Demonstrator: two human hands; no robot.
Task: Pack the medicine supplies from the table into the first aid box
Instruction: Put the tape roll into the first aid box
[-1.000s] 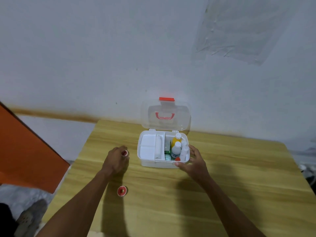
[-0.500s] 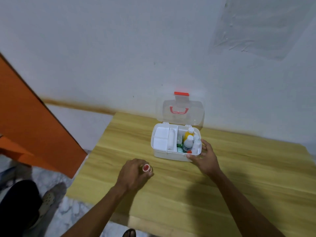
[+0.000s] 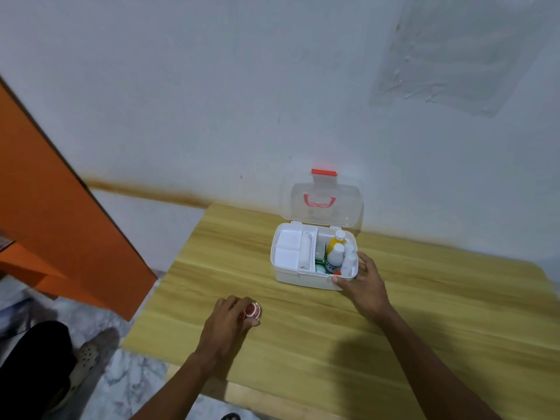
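Note:
The white first aid box (image 3: 298,279) stands open at the back of the wooden table (image 3: 424,334), its clear lid (image 3: 345,207) leaning on the wall. Inside on the right stand a yellow bottle (image 3: 332,244) and white bottles (image 3: 335,258); white trays fill the left side. My right hand (image 3: 368,291) grips the box's front right corner. My left hand (image 3: 225,325) rests on the table in front of and left of the box, its fingers closed on a small round red-topped jar (image 3: 252,310). Whether a second jar lies under that hand is hidden.
An orange panel (image 3: 51,213) slants along the left, beside the table's left edge. Below it is a marbled floor with a foot in a sandal (image 3: 86,357). The grey wall runs right behind the box.
My left hand has drawn back from beside the box toward the table's front with the jar. The loose red jar seen on the table earlier no longer shows. The view has swung left.

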